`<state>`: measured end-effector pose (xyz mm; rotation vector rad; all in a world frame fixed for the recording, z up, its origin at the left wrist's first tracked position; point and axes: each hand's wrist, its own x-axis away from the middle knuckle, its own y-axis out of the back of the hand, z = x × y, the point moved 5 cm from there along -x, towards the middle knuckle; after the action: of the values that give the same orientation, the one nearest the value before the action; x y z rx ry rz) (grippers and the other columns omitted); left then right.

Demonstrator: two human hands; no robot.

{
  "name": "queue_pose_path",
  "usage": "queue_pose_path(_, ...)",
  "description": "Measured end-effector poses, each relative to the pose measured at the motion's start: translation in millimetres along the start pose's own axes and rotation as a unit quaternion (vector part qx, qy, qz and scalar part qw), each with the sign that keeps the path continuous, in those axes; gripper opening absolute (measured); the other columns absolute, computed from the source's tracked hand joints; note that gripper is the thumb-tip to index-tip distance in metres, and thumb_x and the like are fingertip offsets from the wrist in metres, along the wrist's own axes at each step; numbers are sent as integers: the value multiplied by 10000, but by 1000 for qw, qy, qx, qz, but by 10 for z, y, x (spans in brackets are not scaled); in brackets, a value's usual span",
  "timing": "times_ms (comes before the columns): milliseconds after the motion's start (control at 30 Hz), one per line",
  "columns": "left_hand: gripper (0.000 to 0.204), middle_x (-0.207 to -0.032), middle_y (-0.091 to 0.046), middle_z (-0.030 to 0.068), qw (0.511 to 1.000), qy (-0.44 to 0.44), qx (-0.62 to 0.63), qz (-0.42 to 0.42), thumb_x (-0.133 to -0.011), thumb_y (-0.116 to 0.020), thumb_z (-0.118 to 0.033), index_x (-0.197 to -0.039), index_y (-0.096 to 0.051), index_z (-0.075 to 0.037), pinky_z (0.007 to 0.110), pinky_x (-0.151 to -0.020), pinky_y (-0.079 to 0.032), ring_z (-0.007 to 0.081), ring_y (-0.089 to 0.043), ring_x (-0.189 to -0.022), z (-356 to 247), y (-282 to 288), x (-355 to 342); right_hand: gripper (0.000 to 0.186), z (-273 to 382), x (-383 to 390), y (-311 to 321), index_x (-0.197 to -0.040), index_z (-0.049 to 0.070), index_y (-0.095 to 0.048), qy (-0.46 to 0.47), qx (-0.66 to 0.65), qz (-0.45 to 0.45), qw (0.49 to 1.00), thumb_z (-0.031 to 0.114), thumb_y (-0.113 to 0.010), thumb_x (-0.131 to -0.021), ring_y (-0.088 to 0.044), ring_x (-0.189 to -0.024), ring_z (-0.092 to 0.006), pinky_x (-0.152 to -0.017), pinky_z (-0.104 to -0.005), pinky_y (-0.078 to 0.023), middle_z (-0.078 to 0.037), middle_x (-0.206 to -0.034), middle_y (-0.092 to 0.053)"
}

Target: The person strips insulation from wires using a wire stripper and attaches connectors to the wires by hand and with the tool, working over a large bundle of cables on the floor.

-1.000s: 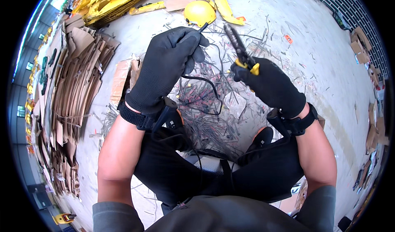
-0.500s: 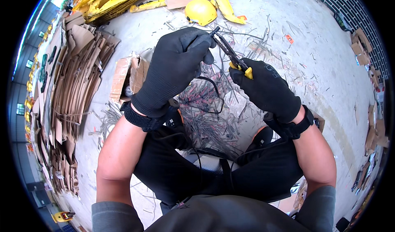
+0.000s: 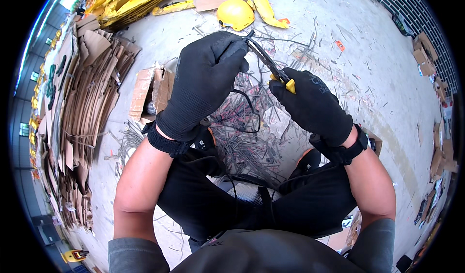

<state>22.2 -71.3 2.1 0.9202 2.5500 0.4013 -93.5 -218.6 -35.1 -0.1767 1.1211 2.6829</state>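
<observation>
In a dark glove, my left hand (image 3: 206,81) is closed on a black cable (image 3: 255,115), its short end poking up beyond the fingers and a loop hanging below. My gloved right hand (image 3: 314,103) grips a pair of pliers (image 3: 263,55) with dark jaws and yellow handles. The jaws reach up to the cable end at my left fingertips; whether they are clamped on it is hard to tell. A scattered heap of cut wire pieces (image 3: 244,149) lies on the concrete floor below my hands, between my legs.
A yellow helmet (image 3: 235,14) lies ahead, near piled yellow panels (image 3: 123,1). Stacked flattened cardboard (image 3: 77,118) lines the left. An open cardboard box (image 3: 145,91) is behind my left hand. More cardboard boxes (image 3: 424,55) stand along the right, by a dark brick-patterned wall (image 3: 414,18).
Since a second ago, my left hand has moved slightly right, and the pliers in my right hand have moved left, bringing the jaws to the cable end. The last half second shows little movement.
</observation>
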Motion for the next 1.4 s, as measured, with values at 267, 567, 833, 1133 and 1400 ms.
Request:
queue_pose_path(267,190,-730,-657,17,999,-29,-33,-12,-961,-561,-134,-1003,-673,14,215,-462,-392,45,-489,-509,-41,20,10,213,31,10,-15,-945,-9,-625,54,76,-56,994,201,-651,-928,-624,-684,-381,-618,-445,-493,-209,-736,-638)
queue_pose_path(567,183,-735,-655,19,999,-35,-39,-12,-961,-556,-125,-1007,-668,12,214,-479,-398,45,-501,-534,-32,41,19,174,-46,-10,-94,-1061,14,-590,5,-25,-31,999,144,-630,-953,-591,-687,-393,-608,-434,-445,-213,-774,-624)
queue_pose_path(833,182,-696,-638,-1,1000,-5,-12,-3,-973,-548,-132,-993,-678,-7,196,-448,-358,23,-468,-491,-55,77,21,197,-54,-49,-54,-1035,-17,-525,41,13,-16,999,96,-624,-907,-622,-768,-426,-642,-471,-469,-234,-785,-610)
queue_pose_path(1133,293,-598,-448,-70,985,93,95,110,-1011,-522,-256,-959,-691,-23,198,-445,-231,9,-326,-481,-8,167,61,361,-97,-153,222,-1102,-7,-557,83,173,-21,981,79,-699,-780,-647,-816,-409,-704,-460,-523,-218,-888,-653)
queue_pose_path(1400,342,-563,-407,-91,957,154,146,196,-1020,-526,-323,-941,-694,-36,186,-449,-210,-2,-311,-483,43,135,166,315,-234,-119,227,-1046,34,-569,99,162,-2,982,75,-706,-765,-637,-780,-402,-669,-454,-509,-201,-832,-639)
